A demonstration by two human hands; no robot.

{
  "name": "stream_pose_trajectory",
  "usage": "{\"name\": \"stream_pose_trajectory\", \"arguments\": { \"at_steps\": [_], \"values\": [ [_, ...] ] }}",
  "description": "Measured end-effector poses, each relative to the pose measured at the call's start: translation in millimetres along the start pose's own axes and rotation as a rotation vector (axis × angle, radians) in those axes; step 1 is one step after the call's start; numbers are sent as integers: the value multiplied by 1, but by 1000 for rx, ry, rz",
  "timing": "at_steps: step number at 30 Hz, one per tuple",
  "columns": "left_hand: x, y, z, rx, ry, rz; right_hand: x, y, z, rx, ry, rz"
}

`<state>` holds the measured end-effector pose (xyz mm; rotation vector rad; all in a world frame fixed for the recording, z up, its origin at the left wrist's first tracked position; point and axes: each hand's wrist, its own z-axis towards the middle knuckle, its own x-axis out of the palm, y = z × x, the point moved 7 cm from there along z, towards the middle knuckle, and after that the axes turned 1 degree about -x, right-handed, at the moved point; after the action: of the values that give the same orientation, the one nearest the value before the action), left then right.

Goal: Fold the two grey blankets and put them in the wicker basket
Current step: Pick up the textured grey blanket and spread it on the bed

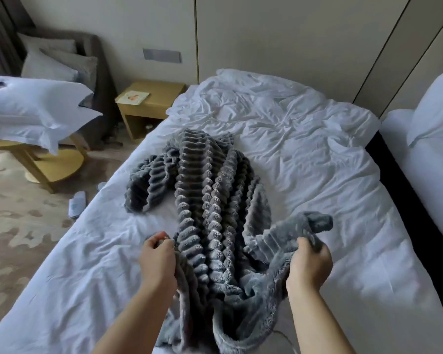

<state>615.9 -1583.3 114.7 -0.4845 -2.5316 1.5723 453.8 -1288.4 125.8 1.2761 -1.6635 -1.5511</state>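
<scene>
Holding one grey ribbed blanket (210,200), bunched lengthwise on the white bed (317,154): long axis runs from my hands away toward the headboard end. My left hand (157,259) pinches its near edge; my right hand (308,264) grips a raised corner.

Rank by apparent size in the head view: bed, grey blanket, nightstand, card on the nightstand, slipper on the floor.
1. bed
2. grey blanket, close to the camera but still clearly smaller than the bed
3. nightstand, farther off
4. card and slipper look alike, so they are not ranked
</scene>
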Motion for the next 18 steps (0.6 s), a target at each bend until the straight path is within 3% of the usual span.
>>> {"name": "stream_pose_trajectory", "arguments": {
  "at_steps": [6, 8, 12, 15, 18],
  "values": [
    [43, 87, 14, -299, 394, 608, 54, -117, 22, 122, 527, -776],
    [48, 94, 31, -342, 361, 769, 71, -129, 39, 114, 583, -876],
    [69, 66, 93, -128, 122, 858, 146, -93, 79, -131, 618, -822],
    [101, 67, 137, -126, 171, 905, 220, -75, 102, -307, 659, -762],
    [130, 99, 180, -125, 265, 1040, 281, -103, 113, -380, 811, -1052]
  ]
}}
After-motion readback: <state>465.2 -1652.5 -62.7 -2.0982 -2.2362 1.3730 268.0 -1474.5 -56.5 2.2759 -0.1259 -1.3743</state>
